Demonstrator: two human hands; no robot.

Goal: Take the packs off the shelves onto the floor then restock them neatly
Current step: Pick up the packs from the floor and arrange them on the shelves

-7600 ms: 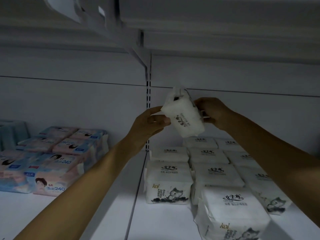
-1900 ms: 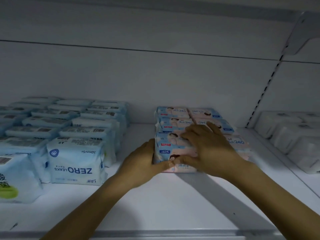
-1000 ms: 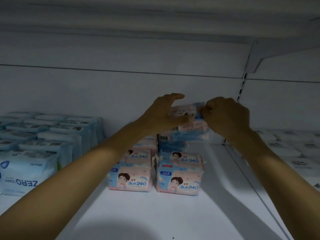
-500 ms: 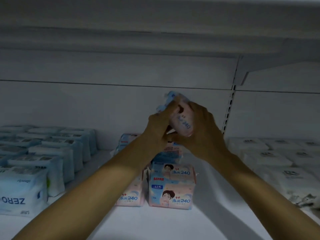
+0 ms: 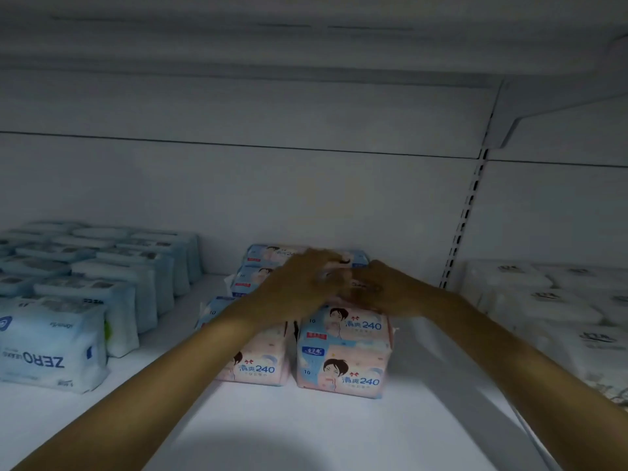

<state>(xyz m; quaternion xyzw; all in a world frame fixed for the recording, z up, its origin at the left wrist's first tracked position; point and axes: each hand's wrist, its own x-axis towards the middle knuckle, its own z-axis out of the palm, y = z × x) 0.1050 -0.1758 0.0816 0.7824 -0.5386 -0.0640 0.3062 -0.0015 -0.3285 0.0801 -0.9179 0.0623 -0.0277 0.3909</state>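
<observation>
Pink-and-blue packs marked 240 [image 5: 343, 365] stand in two rows in the middle of the white shelf [image 5: 306, 433]. The front right stack is two packs high. My left hand [image 5: 306, 277] and my right hand [image 5: 380, 288] meet on top of the right row, just behind that front stack. Both are blurred by motion. They hold a pink pack between them that is almost wholly hidden under the fingers. More packs of the same kind [image 5: 268, 254] lie behind the hands, against the back wall.
Rows of pale blue ZERO packs [image 5: 44, 348] fill the shelf's left side. White packs [image 5: 543, 300] sit on the neighbouring shelf, right of the slotted upright [image 5: 462, 226]. Another shelf [image 5: 306, 45] hangs low overhead. Bare shelf shows in front of the pink packs.
Half a second ago both hands held a pink pack up in the air. They have now come down with it onto the right row of pink packs.
</observation>
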